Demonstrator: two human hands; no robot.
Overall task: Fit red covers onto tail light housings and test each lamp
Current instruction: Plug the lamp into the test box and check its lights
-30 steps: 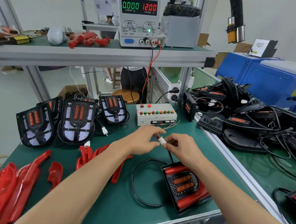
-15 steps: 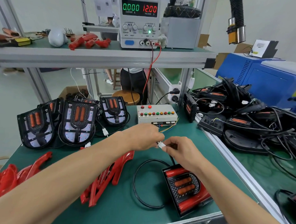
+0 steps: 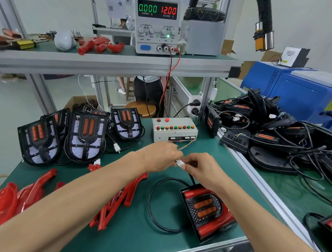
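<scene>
A tail light with its red cover fitted point(image 3: 207, 212) lies on the green mat near the front edge, unlit. Its black cable point(image 3: 153, 204) loops left and rises to a white connector point(image 3: 180, 163). My right hand point(image 3: 203, 169) pinches that connector. My left hand point(image 3: 162, 156) pinches the mating white plug on the coloured wires point(image 3: 187, 145) from the grey test box point(image 3: 173, 130). The two plugs meet between my fingertips. Loose red covers point(image 3: 119, 201) lie under my left forearm. More red covers point(image 3: 12, 197) are piled at the front left.
Several uncovered black housings point(image 3: 85, 136) stand at the back left. A tangled heap of housings and cables point(image 3: 274, 133) fills the right bench past an aluminium rail. The power supply point(image 3: 157, 23) on the shelf reads 0.000 A and 12.00 V. A blue machine point(image 3: 298, 92) stands far right.
Both hands have stayed together at the connector, shifting slightly. The view has tilted a little. The supply reading is unchanged.
</scene>
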